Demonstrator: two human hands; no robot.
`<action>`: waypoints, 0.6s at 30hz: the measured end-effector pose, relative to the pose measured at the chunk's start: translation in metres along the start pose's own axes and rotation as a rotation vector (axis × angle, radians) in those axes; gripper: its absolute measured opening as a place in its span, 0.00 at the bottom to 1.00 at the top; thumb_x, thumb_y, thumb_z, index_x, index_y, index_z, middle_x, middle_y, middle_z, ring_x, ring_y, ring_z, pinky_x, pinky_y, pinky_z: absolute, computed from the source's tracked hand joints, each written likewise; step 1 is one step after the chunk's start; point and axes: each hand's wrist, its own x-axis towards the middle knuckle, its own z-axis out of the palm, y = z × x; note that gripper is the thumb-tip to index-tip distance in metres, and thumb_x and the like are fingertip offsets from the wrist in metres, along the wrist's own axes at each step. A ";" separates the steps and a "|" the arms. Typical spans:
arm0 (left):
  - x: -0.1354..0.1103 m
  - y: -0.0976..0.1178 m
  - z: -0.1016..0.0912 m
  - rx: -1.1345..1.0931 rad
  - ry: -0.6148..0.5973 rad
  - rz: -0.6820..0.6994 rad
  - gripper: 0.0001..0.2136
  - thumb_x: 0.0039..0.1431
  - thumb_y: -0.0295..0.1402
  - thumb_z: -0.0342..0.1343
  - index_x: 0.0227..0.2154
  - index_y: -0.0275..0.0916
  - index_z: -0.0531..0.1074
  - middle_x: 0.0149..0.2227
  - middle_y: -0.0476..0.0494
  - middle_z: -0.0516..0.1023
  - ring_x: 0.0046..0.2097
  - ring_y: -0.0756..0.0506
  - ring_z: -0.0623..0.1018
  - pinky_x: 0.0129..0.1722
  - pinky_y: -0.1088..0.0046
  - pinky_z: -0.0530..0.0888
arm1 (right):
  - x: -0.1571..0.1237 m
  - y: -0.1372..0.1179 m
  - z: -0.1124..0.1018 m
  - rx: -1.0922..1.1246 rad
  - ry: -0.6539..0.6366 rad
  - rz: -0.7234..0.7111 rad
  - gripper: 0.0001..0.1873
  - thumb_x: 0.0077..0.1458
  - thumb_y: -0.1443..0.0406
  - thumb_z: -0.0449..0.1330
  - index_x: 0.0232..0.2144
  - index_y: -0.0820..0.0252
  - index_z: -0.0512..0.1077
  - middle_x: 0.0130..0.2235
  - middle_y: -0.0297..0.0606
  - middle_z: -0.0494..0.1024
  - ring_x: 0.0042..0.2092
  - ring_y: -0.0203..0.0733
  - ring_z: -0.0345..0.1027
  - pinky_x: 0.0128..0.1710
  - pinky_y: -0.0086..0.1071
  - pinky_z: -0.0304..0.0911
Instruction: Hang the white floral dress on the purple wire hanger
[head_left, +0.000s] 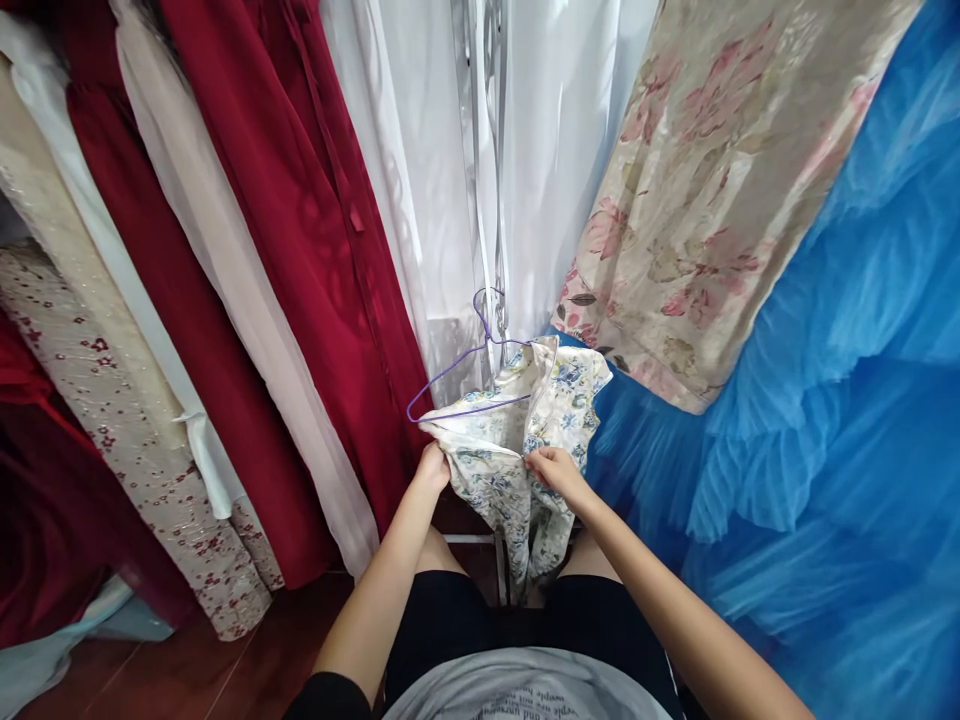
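Note:
A white garment with blue and green flowers [487, 490] hangs in front of me, its right side over a purple wire hanger [442, 378]. The hanger's left end sticks out bare above the garment's left edge. My left hand [435, 468] is closed on that left edge, its fingertips partly hidden by the cloth. With bent fingers, my right hand [551, 470] pinches the front opening edge near the middle. The hanger's hook [480, 300] stands upright by a thin metal pole [487, 180].
Dark red dresses [300, 250] and pale gowns [225, 280] hang on the left. White cloth [427, 150] hangs behind the pole. A beige floral dress [697, 220] and a blue tulle gown [847, 400] crowd the right. Reddish tiled floor [187, 670] shows at lower left.

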 end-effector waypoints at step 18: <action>-0.080 -0.005 0.074 0.641 -0.688 0.635 0.11 0.62 0.40 0.59 0.37 0.38 0.78 0.48 0.38 0.76 0.53 0.41 0.74 0.54 0.64 0.69 | -0.045 -0.046 0.006 0.211 -0.330 -0.154 0.13 0.51 0.56 0.65 0.30 0.61 0.74 0.32 0.36 0.77 0.37 0.43 0.70 0.41 0.35 0.65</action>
